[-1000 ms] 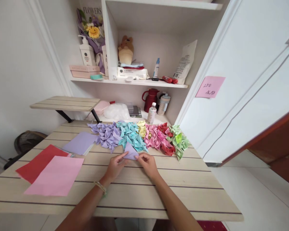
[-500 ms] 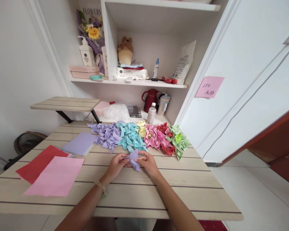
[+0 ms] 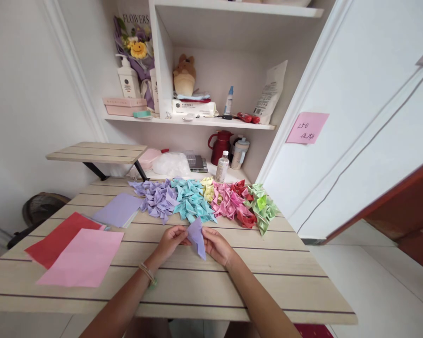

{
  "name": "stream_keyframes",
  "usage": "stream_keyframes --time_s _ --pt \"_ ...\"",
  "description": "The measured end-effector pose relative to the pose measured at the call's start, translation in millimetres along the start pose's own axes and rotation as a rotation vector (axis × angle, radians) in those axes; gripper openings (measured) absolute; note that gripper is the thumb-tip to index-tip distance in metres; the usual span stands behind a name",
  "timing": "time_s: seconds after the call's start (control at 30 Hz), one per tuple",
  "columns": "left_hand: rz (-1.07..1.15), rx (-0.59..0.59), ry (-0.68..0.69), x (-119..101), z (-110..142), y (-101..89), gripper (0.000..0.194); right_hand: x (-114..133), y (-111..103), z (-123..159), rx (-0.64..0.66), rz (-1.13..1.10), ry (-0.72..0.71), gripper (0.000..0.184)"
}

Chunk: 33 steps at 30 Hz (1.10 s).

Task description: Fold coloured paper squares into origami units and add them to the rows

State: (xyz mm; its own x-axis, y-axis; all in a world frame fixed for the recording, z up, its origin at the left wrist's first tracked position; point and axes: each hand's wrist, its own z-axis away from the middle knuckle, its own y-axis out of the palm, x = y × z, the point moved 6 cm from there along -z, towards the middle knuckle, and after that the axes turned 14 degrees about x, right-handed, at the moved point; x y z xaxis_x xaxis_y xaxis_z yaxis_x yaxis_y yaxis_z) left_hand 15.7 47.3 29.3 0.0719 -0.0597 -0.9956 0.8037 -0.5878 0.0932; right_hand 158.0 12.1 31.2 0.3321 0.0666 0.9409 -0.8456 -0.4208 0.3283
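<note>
A folded piece of purple paper (image 3: 196,237) is held upright and slightly tilted above the table, between my two hands. My left hand (image 3: 172,241) pinches its left edge with thumb and fingers. On the other side, my right hand (image 3: 216,244) grips the right edge, its thumb near the fold. Just beyond lie heaps of folded paper pieces: purple ones (image 3: 158,198), blue ones (image 3: 193,202), a few yellow ones (image 3: 207,188), pink ones (image 3: 227,199), red ones (image 3: 246,219) and green ones (image 3: 264,211).
Flat red paper (image 3: 61,237), pink paper (image 3: 82,257) and a stack of purple sheets (image 3: 118,210) lie at the left of the slatted table (image 3: 183,291). A small raised shelf (image 3: 97,152) stands behind them. A clear bottle (image 3: 222,167) stands behind the heaps.
The purple paper now shows a broader, longer face, its lower tip reaching further down. My right hand has shifted slightly down; my left hand stays nearly in place.
</note>
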Motion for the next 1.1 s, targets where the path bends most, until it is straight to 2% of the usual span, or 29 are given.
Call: stream_keyframes --time_s 0.27,0.47,0.63,0.83,1.1 --pt "-0.022 -0.024 -0.015 -1.6 0.8 2.6 0.033 12.3 -10.4 -1.4 -0.148 0.273 -0.131 0.028" --pt "-0.013 -0.027 -0.018 -0.6 0.7 4.1 0.035 25.5 -5.7 6.9 -0.199 0.616 -0.238 0.027" --pt "0.018 0.001 -0.026 4.8 -2.8 2.3 0.038 28.3 -2.2 9.4 -0.192 0.736 -0.298 0.028" --pt "0.013 0.010 -0.033 8.3 -4.3 -2.6 0.035 30.6 -2.8 7.7 -0.173 0.783 -0.303 0.026" --pt "-0.032 0.092 -0.069 7.7 -3.9 7.7 0.036 30.3 11.7 7.3 -0.129 0.936 -0.318 0.042"
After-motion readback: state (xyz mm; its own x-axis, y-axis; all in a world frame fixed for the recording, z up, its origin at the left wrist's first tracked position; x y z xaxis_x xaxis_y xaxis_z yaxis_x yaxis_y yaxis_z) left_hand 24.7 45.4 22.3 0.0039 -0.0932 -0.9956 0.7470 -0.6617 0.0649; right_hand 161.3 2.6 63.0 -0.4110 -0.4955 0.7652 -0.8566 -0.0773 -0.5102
